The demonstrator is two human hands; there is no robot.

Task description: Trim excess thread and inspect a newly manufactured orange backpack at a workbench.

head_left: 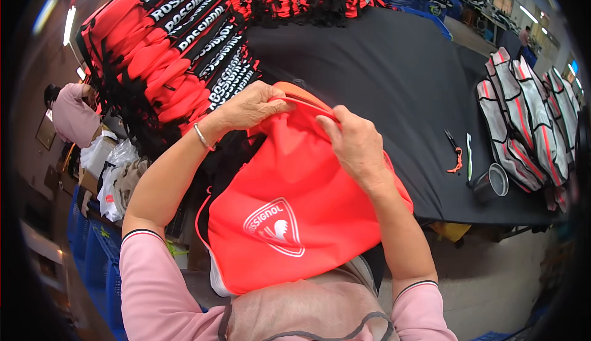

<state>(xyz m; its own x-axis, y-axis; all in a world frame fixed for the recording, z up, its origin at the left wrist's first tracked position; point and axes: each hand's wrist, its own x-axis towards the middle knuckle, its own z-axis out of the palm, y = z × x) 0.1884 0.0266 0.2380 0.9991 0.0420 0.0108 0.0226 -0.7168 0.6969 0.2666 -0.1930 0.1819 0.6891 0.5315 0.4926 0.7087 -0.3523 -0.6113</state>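
A bright red fabric bag (332,212) with a white shield-shaped print lies across my lap and over the table's near edge. At its far end, my left hand (255,104) is closed on the bag's edge, thumb and fingers pinching the cloth. My right hand (357,144) grips the same edge a little to the right, its thumb on top of the fabric. Between the two hands the edge is stretched and slightly parted, with an orange-red layer showing behind it. What lies inside the bag is hidden.
Tall stacks of red and black bags (166,64) stand at the left of the black-covered table (345,52). To the right are grey bags (523,119), a dark cup (491,183), small snips (455,150) and a white-green stick (470,156). A person (74,113) is at far left, near blue crates (101,248).
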